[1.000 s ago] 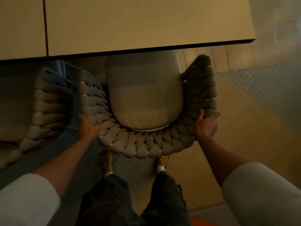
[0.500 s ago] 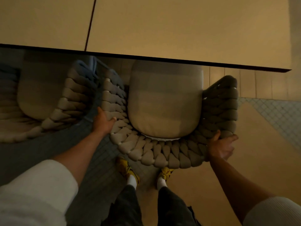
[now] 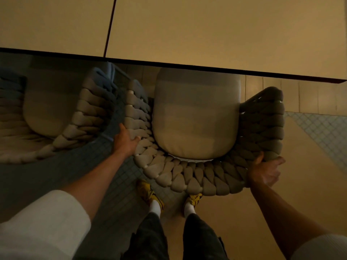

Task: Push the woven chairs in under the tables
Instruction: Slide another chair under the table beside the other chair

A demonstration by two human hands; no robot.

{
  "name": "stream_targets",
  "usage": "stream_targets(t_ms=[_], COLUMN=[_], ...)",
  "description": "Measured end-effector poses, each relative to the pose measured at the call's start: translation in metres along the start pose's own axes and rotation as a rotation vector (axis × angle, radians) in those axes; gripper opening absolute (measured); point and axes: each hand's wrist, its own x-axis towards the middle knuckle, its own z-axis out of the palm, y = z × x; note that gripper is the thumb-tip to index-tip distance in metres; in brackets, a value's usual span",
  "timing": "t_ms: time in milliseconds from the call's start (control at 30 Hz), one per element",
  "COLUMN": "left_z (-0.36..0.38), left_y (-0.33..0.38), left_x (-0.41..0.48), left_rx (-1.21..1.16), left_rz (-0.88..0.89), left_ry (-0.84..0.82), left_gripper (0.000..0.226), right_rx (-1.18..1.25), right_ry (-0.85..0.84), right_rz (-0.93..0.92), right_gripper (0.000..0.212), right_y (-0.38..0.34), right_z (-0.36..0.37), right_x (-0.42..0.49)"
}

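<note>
Dim room under warm amber light. A floor of small square tiles (image 3: 120,184) lies grey in shadow on the left. A broad yellow patch of light (image 3: 300,194) crosses it on the right. Wooden planks (image 3: 309,94) border the tiles beyond.

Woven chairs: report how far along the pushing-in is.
Done, apparently: the left chair, nosed under the table, untouched. In hand: left hand and right hand grip the middle chair by its back. Left: its cushion mostly shows outside the table edge; push further.
</note>
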Motion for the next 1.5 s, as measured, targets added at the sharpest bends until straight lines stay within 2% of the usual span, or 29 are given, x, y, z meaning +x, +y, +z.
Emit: stream_targets(t_ms=[100,600,900,1067,1267,1500], left_z=[-0.001,-0.031,-0.036,-0.04,-0.04,-0.038], left_y=[0.0,0.007,0.011,0.014,0.014,0.012], left_x=[0.001,0.026,0.032,0.034,0.03,0.031], left_rx=[-0.019,-0.012,-0.001,0.039,0.032,0.04], left_rz=[0.018,0.009,0.038,0.028,0.05,0.041], left_ry=[0.002,0.03,0.035,0.034,-0.01,-0.021], left_gripper=[0.08,0.085,0.082,0.088,0.083,0.09], right_rx=[0.002,0.081,0.062,0.06,0.082,0.097], right_ry=[-0.004,-0.03,-0.029,-0.026,-0.049,-0.082], right_rz=[0.002,-0.069,-0.019,-0.03,-0.04,-0.051], right_gripper=[0.054,0.051,0.052,0.053,0.051,0.051], right_y=[-0.002,-0.039,-0.035,-0.034,-0.032,-0.031], right_z=[-0.001,0.012,0.017,0.021,0.014,0.012], right_x=[0.001,-0.008,-0.013,-0.013,-0.01,-0.008])
